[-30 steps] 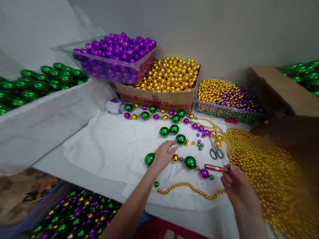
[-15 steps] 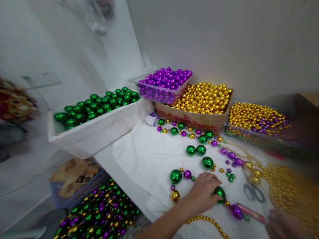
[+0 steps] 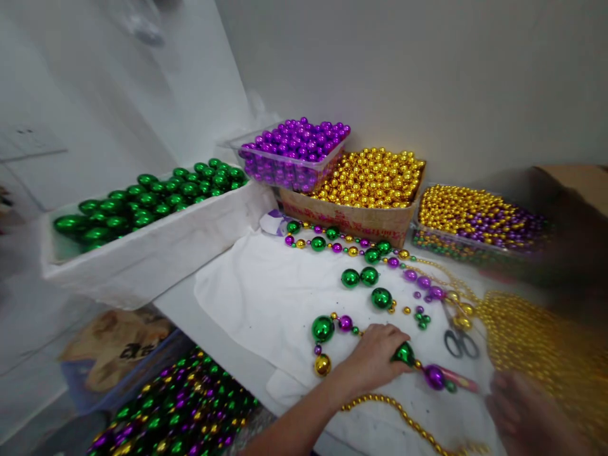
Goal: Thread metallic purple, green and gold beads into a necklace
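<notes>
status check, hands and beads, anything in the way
Left hand holds green bead. Right hand blurred, grip unclear. Possibly in the way: red tube behind purple bead.

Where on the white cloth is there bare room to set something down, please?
The cloth looks bare at left, between the white box and front bead strand; it's crowded around the scissors, loose beads and gold chains.

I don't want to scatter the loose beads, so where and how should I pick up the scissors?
Probably best to set your grip on the scissors' dark handle loops, from the near side: they face you, while the blurred blades point away toward purple beads and gold beads.
</notes>
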`<state>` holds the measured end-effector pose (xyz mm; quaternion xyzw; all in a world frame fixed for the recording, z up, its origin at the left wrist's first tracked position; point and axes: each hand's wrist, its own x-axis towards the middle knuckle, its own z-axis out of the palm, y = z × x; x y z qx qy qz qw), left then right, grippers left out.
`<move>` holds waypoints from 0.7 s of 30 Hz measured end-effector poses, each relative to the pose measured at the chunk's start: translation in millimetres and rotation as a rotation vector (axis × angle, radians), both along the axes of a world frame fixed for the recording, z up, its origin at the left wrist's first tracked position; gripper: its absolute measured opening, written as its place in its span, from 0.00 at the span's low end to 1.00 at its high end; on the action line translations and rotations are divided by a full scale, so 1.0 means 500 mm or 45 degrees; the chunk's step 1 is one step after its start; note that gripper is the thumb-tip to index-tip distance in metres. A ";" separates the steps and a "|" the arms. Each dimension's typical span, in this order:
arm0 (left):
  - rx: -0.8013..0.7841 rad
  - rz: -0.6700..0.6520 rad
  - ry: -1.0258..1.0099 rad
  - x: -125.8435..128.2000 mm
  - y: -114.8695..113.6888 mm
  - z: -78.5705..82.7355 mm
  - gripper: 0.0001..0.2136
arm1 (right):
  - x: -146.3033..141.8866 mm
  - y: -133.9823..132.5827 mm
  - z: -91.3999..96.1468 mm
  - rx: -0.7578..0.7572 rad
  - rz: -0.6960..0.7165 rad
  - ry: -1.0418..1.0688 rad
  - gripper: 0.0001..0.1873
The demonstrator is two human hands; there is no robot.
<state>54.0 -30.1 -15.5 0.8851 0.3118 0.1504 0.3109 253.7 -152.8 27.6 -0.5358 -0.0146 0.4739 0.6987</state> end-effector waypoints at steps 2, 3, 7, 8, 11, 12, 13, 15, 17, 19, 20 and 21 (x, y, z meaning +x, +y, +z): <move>-0.022 0.005 0.001 0.000 0.002 -0.001 0.25 | -0.021 0.005 0.030 0.027 -0.052 0.013 0.19; -0.032 -0.002 0.001 0.001 0.003 -0.001 0.25 | -0.028 0.007 0.038 0.069 -0.075 0.009 0.18; -0.054 -0.019 -0.004 0.006 0.013 -0.001 0.25 | -0.029 0.009 0.038 0.204 -0.069 -0.035 0.11; -0.058 -0.021 -0.002 0.009 0.017 -0.001 0.25 | -0.026 0.008 0.034 0.212 -0.071 -0.038 0.11; -0.072 -0.030 0.017 0.014 0.022 0.000 0.25 | -0.018 0.004 0.026 0.213 -0.102 -0.039 0.11; -0.075 -0.034 0.023 0.014 0.022 0.002 0.25 | -0.017 0.003 0.025 0.220 -0.109 -0.037 0.11; -0.075 -0.039 0.028 0.013 0.022 0.005 0.25 | -0.017 0.002 0.024 0.228 -0.116 -0.035 0.11; -0.082 -0.055 0.040 0.008 0.021 0.012 0.25 | -0.016 0.000 0.024 0.242 -0.123 -0.026 0.11; -0.103 -0.081 0.056 0.005 0.020 0.022 0.25 | -0.014 -0.004 0.021 0.247 -0.125 -0.013 0.11; -0.129 -0.112 0.053 0.010 0.021 0.033 0.23 | -0.009 -0.010 0.017 0.243 -0.138 -0.005 0.11; -0.137 -0.127 0.042 0.019 0.022 0.038 0.22 | -0.006 -0.015 0.014 0.241 -0.152 -0.005 0.11; -0.133 -0.135 0.025 0.032 0.025 0.043 0.21 | -0.003 -0.021 0.011 0.239 -0.168 -0.007 0.11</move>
